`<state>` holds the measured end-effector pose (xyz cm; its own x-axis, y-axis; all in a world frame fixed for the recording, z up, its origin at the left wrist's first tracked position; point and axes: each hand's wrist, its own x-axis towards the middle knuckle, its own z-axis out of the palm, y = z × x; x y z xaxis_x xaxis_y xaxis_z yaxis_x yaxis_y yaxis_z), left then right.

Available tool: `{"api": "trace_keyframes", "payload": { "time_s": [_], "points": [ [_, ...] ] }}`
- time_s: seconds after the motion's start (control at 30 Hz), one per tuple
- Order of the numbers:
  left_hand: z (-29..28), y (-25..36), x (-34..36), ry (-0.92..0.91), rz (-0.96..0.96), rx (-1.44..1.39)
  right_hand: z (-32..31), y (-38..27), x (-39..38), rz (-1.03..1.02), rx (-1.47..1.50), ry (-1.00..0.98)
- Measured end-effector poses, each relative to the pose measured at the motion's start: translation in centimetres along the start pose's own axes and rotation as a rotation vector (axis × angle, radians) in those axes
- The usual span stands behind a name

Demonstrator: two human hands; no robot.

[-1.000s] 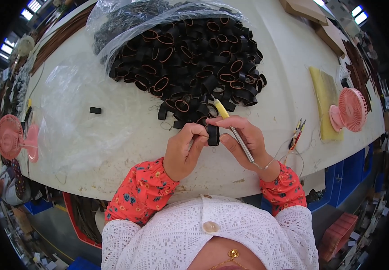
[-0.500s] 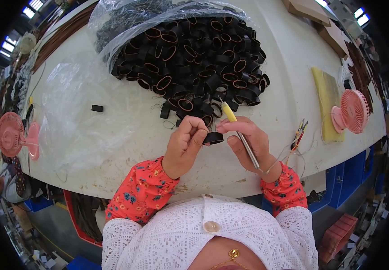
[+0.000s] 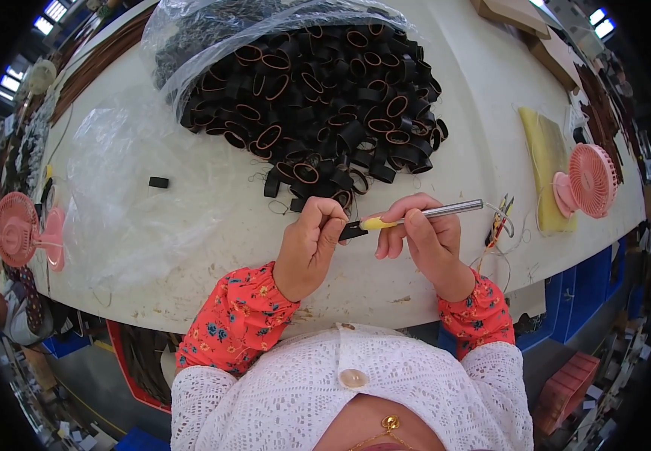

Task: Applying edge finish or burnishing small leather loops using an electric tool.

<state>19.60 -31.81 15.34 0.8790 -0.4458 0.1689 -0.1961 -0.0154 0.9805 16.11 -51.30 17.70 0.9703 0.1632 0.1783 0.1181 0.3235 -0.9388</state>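
My left hand [image 3: 304,252] pinches a small black leather-like loop [image 3: 353,231] between thumb and fingertips, in front of the pile. In my right hand [image 3: 432,244] is a pen-shaped tool [image 3: 455,208] with a yellow grip and a metal shaft, gripped between thumb and fingers. The tool lies nearly level, its yellow end pointing left at the loop. Whether its tip touches the loop I cannot tell. Just beyond both hands rises a large pile of similar black loops [image 3: 352,135] with brown edges and loose threads, partly under clear plastic.
A single black loop [image 3: 159,182] lies on a crumpled clear plastic sheet [image 3: 115,225] at left. Pink fans [image 3: 17,229] [image 3: 592,180] stand at both sides. Right of the pile are a yellow packet [image 3: 542,165] and thin pointed tools [image 3: 499,222] with a cord. Another person [image 3: 21,304] is at far left.
My right hand has turned the tool from pointing away at the pile to pointing left at the loop. My left hand keeps hold of the loop, which is now tilted.
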Motion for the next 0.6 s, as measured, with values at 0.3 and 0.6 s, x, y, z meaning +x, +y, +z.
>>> {"api": "trace_keyframes", "payload": {
  "time_s": [0.3,0.6],
  "points": [
    [-0.01,-0.10,-0.11,-0.007,-0.022,0.011,0.35,-0.02,0.24,0.007,-0.006,-0.006],
    [-0.08,0.20,-0.17,-0.029,-0.068,-0.007,0.18,0.11,0.15,0.034,-0.020,-0.012]
  ]
}}
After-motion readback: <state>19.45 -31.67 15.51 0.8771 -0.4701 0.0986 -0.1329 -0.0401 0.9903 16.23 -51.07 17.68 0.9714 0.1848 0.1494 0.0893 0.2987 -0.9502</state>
